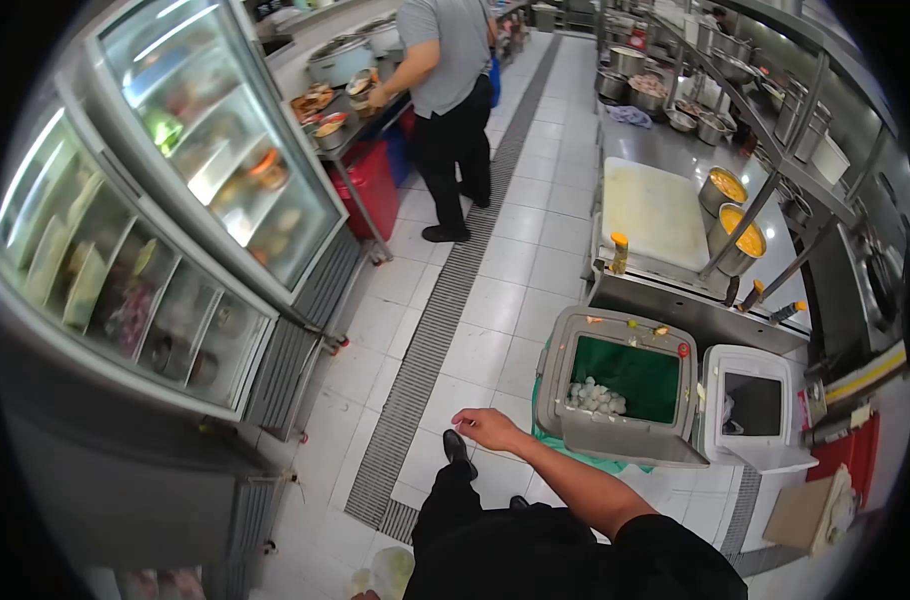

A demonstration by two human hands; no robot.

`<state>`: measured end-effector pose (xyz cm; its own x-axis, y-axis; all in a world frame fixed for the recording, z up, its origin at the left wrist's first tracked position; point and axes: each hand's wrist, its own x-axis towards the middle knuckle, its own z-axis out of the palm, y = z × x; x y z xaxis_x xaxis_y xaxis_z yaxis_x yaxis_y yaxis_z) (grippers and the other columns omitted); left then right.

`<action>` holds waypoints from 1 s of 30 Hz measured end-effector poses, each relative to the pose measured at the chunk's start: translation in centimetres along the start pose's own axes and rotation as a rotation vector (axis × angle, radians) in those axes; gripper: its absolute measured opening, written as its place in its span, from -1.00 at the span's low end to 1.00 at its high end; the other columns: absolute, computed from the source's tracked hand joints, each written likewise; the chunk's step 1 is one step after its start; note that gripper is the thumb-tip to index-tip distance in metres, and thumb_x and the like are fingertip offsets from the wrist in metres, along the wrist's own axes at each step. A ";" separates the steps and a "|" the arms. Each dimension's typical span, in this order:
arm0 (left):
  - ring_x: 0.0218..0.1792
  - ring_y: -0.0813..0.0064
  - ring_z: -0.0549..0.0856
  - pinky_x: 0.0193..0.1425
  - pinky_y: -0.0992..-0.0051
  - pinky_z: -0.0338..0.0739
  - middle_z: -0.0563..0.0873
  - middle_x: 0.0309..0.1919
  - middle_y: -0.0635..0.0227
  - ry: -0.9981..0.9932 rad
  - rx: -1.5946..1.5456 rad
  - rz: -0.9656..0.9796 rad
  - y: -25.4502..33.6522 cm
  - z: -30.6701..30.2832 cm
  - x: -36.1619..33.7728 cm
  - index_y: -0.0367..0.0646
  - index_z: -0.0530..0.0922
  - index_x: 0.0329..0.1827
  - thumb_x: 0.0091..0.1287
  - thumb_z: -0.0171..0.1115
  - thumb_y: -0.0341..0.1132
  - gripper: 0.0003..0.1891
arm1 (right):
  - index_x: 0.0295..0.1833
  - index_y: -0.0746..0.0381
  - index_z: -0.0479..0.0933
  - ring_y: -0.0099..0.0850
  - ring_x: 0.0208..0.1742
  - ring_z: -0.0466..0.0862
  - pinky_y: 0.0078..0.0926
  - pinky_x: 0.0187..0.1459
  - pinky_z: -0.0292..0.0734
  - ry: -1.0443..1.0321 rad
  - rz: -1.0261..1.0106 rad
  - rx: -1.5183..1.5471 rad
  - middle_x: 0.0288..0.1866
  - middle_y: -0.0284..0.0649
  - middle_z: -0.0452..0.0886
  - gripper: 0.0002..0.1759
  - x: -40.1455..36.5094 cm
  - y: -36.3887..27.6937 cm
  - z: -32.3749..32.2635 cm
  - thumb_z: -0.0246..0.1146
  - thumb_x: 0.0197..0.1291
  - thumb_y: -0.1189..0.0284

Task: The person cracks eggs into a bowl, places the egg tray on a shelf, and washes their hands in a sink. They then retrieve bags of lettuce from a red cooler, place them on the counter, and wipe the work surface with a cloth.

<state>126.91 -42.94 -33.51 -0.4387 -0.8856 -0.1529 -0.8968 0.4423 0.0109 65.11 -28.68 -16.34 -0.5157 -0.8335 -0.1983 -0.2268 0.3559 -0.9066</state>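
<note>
My right hand (485, 428) hangs over the tiled floor, left of a grey bin (555, 400). Its fingers are curled together; whether anything small is between them I cannot make out. The bin is lined with a green bag (630, 370), and a heap of white lumps (597, 397) lies inside. At the bottom edge only a sliver of my left hand (364, 595) shows, against a translucent plastic bag (391, 572) with something pale in it. It appears closed on the bag, though most of the hand is cut off.
Glass-door fridges (245, 180) stand at left. A person (445, 80) works at a counter ahead, beside a red bin (367, 185). A floor drain (455, 270) runs lengthwise. On the right are a steel counter with a cutting board (650, 215), pots (732, 250), and a white bin (717, 400).
</note>
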 end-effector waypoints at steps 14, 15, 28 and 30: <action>-0.44 -0.16 0.63 -0.24 0.05 0.49 0.62 -0.55 -0.17 -0.085 -0.282 0.451 32.5 -12.4 49.9 -0.39 0.57 -0.61 -0.07 0.15 -0.31 -0.76 | 0.01 0.25 0.59 -0.52 -0.31 0.64 -0.52 -0.19 0.54 0.772 0.430 0.113 -0.31 -0.26 0.67 -0.70 2.0 1.4 -10.6 0.21 0.23 0.35; -0.38 -0.16 0.64 -0.18 0.08 0.52 0.64 -0.49 -0.16 -0.090 -0.239 0.539 35.7 -12.9 52.6 -0.39 0.59 -0.56 -0.07 0.14 -0.32 -0.77 | 0.01 0.26 0.59 -0.53 -0.32 0.63 -0.53 -0.19 0.53 0.843 0.412 0.157 -0.32 -0.27 0.66 -0.70 1.8 1.3 -10.4 0.21 0.23 0.35; -0.55 0.31 0.59 -0.38 0.30 0.43 0.63 -0.59 0.08 -0.200 -0.791 1.062 86.0 -36.4 61.7 -0.38 0.59 -0.45 0.03 0.14 -0.35 -0.79 | -0.01 0.21 0.62 -0.32 -0.22 0.69 -0.42 -0.11 0.56 1.135 0.556 0.374 -0.19 -0.15 0.71 -0.69 7.7 2.0 -15.9 0.22 0.23 0.26; -0.55 0.51 0.55 -0.42 0.37 0.41 0.63 -0.60 0.29 -0.298 -0.961 1.134 93.4 -40.0 60.5 -0.39 0.60 -0.43 0.06 0.13 -0.37 -0.79 | 0.01 0.19 0.61 -0.28 -0.17 0.69 -0.40 -0.09 0.56 1.130 0.520 0.306 -0.15 -0.13 0.70 -0.69 10.3 2.5 -19.2 0.21 0.23 0.27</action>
<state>14.25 -60.89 -2.22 -0.9806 -0.0378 0.1923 0.1499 0.4877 0.8600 43.38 -28.28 -13.55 -0.9320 0.2475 -0.2649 0.3326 0.2935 -0.8962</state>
